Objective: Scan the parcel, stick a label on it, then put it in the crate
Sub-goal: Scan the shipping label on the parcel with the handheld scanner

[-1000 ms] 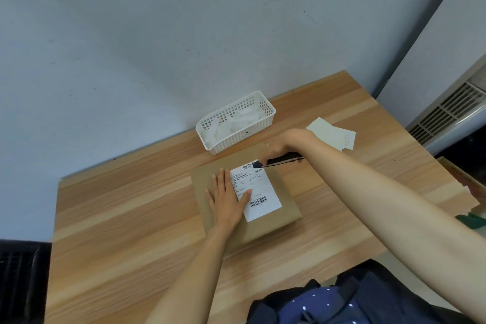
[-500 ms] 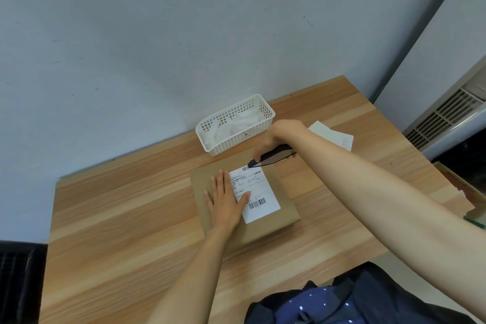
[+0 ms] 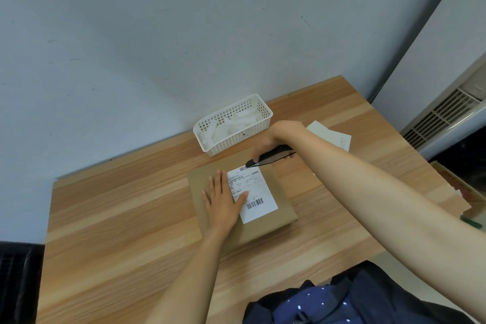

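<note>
A flat brown cardboard parcel [image 3: 280, 208] lies on the wooden table [image 3: 118, 231] with a white shipping label [image 3: 256, 192] bearing barcodes on its top. My left hand [image 3: 223, 201] rests flat on the parcel, fingers spread, thumb on the label's left edge. My right hand [image 3: 276, 137] grips a black handheld scanner [image 3: 271, 158] whose tip points at the barcode at the label's far end.
A white perforated basket [image 3: 234, 123] holding white pieces stands behind the parcel near the wall. A stack of white label sheets [image 3: 331, 137] lies right of my right hand. A cardboard crate's edge [image 3: 460, 187] shows at the right, off the table.
The scanner in my right hand has tilted and shifted slightly, its tip staying at the label's top barcode. My left hand has stayed flat on the parcel.
</note>
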`<control>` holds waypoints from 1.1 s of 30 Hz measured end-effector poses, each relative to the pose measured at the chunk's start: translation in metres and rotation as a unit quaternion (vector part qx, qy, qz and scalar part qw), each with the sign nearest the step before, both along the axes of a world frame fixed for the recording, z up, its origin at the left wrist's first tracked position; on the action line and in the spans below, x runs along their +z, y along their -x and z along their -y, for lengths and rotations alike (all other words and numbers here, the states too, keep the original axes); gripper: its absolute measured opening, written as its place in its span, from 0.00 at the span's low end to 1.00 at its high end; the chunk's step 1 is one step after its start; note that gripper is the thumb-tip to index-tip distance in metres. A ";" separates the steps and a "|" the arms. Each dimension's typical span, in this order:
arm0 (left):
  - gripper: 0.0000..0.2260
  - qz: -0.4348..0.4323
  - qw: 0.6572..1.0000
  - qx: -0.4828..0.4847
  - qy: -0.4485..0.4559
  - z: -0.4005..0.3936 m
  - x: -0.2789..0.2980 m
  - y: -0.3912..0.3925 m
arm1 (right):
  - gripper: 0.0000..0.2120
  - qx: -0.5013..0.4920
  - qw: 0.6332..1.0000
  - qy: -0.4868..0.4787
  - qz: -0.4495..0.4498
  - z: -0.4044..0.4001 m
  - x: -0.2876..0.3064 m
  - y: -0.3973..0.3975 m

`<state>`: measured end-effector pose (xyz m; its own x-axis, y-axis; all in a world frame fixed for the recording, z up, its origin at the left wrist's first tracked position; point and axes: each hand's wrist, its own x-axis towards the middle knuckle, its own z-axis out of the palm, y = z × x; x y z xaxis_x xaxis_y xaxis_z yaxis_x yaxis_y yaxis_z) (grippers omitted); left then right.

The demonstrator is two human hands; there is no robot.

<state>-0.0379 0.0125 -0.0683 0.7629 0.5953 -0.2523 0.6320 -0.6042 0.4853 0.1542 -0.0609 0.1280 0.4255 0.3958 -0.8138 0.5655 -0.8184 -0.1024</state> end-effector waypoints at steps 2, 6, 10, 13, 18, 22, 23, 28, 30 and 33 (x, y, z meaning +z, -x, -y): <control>0.40 0.001 1.000 0.002 0.000 0.000 0.000 0.000 | 0.17 -0.008 1.000 -0.005 0.002 0.002 -0.009 -0.003; 0.40 0.005 1.000 0.005 0.004 0.001 0.001 0.000 | 0.14 -0.019 1.000 -0.014 0.000 0.013 -0.024 -0.007; 0.40 0.010 1.000 0.007 0.004 0.001 0.000 0.000 | 0.11 -0.052 0.998 -0.033 0.010 0.038 -0.042 -0.011; 0.39 0.013 1.000 0.010 -0.003 0.001 -0.002 0.000 | 0.17 -0.079 0.994 -0.058 0.049 0.064 -0.068 -0.009; 0.36 0.025 1.000 -0.008 -0.008 0.003 0.002 -0.003 | 0.34 -0.138 0.978 -0.110 0.109 0.104 -0.128 0.015; 0.34 0.021 0.999 -0.039 -0.016 0.005 0.008 -0.011 | 0.40 -0.164 0.971 -0.132 0.111 0.121 -0.169 0.031; 0.34 0.024 0.999 -0.041 -0.014 0.005 0.009 -0.013 | 0.42 -0.164 0.970 -0.138 0.114 0.125 -0.176 0.036; 0.33 0.035 0.998 -0.052 -0.011 0.003 0.008 -0.020 | 0.42 -0.174 0.962 -0.159 0.135 0.141 -0.207 0.057; 0.33 0.038 0.997 -0.061 -0.008 0.002 0.008 -0.022 | 0.41 -0.175 0.960 -0.163 0.147 0.146 -0.217 0.061; 0.32 0.050 0.996 -0.070 -0.002 0.001 0.008 -0.026 | 0.42 -0.181 0.957 -0.164 0.159 0.150 -0.225 0.062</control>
<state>-0.0121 0.0117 -0.0604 0.8593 0.4827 -0.1691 0.4908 -0.6852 0.5382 0.0920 -0.2111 -0.0969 0.7884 0.3869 -0.4783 0.2956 -0.9201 -0.2569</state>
